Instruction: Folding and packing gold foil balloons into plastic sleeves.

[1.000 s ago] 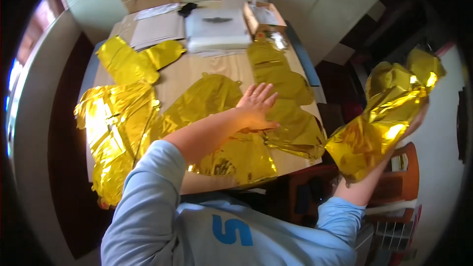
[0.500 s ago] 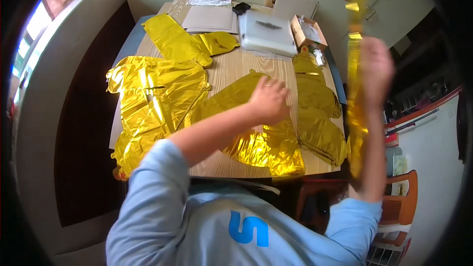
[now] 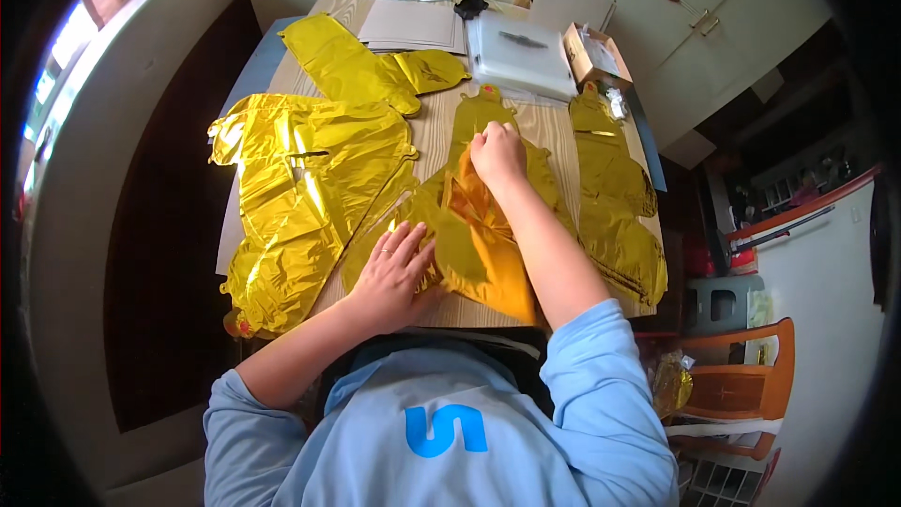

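Flat, shiny gold foil balloons lie spread over the wooden table. My right hand (image 3: 498,154) is closed on a gold foil balloon (image 3: 497,258) in the middle, pinching its upper part. Below that grip the foil hangs in folds, with a duller orange side showing. My left hand (image 3: 396,274) rests with fingers spread on gold foil near the table's front edge, just left of those folds. Under and behind the right hand lies more gold foil (image 3: 481,111) with a small tab at its top; whether it is a separate balloon I cannot tell.
Gold balloons lie at left (image 3: 291,188), far left (image 3: 361,66) and right (image 3: 610,178). At the back are a stack of clear plastic sleeves (image 3: 521,61), grey boards (image 3: 413,23) and a small cardboard box (image 3: 598,56). A wooden chair (image 3: 737,385) stands to the right.
My right hand has come down from the raised right side to the middle, and the gold strip it held up is now over the table. My left hand has moved left and nearer me.
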{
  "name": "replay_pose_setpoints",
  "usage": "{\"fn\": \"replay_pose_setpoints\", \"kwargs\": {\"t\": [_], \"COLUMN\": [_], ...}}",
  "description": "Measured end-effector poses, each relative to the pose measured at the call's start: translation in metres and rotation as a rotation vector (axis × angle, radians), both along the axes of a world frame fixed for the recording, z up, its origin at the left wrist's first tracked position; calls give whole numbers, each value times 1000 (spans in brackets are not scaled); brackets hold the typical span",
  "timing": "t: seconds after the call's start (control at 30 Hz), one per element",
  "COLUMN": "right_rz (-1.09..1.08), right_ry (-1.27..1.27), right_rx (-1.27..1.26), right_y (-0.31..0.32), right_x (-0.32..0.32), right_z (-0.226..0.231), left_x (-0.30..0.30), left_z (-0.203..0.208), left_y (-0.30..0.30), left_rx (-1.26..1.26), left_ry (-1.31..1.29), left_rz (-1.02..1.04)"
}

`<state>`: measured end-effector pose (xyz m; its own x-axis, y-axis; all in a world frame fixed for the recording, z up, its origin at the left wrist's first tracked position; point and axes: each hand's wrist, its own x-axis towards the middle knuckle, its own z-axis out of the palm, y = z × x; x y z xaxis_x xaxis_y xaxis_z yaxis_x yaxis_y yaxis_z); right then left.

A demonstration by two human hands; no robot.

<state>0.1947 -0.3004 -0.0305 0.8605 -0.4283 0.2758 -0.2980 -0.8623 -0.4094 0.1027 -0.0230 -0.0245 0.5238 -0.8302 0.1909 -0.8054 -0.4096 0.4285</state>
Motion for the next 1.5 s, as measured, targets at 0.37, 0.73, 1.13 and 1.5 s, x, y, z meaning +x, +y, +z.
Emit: {"fn": "replay_pose_setpoints", "kwargs": {"t": [0.37,0.73,1.13,1.5], "right_rz": [308,189,410,493], "right_ry": [166,108,84,49], "right_rx": [-131,-49,-209,16], "right_y": [-52,-42,-14,6], "right_x": [-46,-36,47,90], "right_z": [-20,-12,-4,1], "left_x": [74,260,293,292], "left_z": [60,13,29,19], "left_y": [5,-93,-91,-89], "left_rx": [-6,256,-49,-396], "left_ry": [325,-251,275,12], "left_rz": [47,130,294,202]}}
